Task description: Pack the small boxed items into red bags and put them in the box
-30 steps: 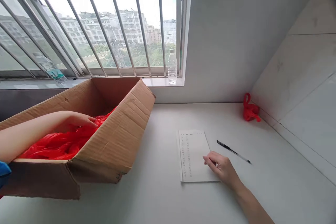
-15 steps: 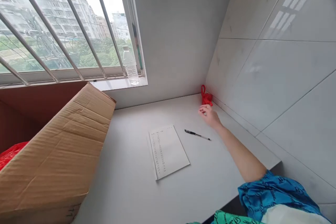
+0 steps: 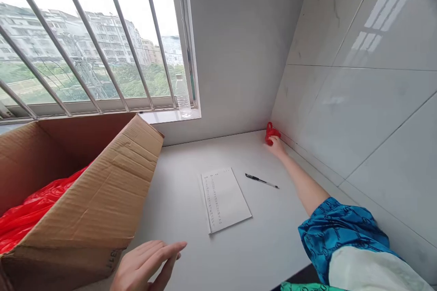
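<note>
At the far right corner of the white table, my right hand (image 3: 277,148) has its fingers closed on a small knotted red plastic bag (image 3: 271,132), which still rests against the wall. The fingertips are partly hidden by the bag. My left hand (image 3: 146,266) is low in the view, just right of the cardboard box (image 3: 102,182), fingers stretched out and holding nothing. Between the hands lie a sheet of paper (image 3: 232,202) with columns of small marks and a black pen (image 3: 261,181).
Red plastic (image 3: 41,204) lies inside the box on the left. A clear water bottle (image 3: 183,97) stands on the windowsill beside metal bars. A white table (image 3: 184,159) meets a grey wall at the back and marbled tiles (image 3: 375,122) on the right.
My right hand has moved onto the red bag and closed on it. My left hand has come into view at the bottom. The view has shifted, showing more of the box's inside.
</note>
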`<state>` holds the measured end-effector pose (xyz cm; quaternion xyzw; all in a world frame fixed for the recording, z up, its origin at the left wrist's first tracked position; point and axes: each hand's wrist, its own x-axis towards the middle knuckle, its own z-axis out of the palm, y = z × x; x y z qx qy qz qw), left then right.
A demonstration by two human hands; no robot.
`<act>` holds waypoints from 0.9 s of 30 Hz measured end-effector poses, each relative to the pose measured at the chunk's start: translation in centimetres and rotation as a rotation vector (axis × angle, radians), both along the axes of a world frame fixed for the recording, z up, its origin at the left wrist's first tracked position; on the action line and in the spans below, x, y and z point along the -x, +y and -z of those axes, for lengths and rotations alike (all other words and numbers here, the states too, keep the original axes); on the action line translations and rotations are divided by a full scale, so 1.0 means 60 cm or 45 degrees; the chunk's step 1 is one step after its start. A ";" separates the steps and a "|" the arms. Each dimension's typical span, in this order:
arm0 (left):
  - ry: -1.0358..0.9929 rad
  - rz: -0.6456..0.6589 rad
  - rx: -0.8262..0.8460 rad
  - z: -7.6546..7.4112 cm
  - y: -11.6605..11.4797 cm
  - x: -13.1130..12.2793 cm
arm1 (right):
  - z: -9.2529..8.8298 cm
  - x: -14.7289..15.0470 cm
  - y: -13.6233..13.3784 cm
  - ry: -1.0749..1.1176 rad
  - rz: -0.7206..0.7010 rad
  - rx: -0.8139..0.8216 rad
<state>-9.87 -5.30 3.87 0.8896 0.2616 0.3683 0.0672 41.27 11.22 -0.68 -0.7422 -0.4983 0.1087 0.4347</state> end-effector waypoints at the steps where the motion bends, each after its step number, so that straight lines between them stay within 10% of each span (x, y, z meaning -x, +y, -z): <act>1: -0.008 -0.016 0.014 -0.001 0.002 -0.002 | -0.013 0.005 -0.004 0.014 -0.047 -0.059; 7: -0.129 -0.038 0.216 -0.007 0.034 -0.042 | -0.067 0.085 -0.061 0.228 -0.474 -0.300; 14: -0.228 -0.158 0.339 0.006 0.085 -0.105 | -0.007 0.216 -0.140 0.395 -0.964 0.126; 22: 0.111 -0.329 0.168 0.010 0.130 -0.143 | -0.011 0.280 -0.168 -0.199 -0.629 -0.140; 27: 0.428 -0.300 0.138 0.041 0.156 -0.180 | 0.003 0.321 -0.172 -0.321 -0.756 -0.059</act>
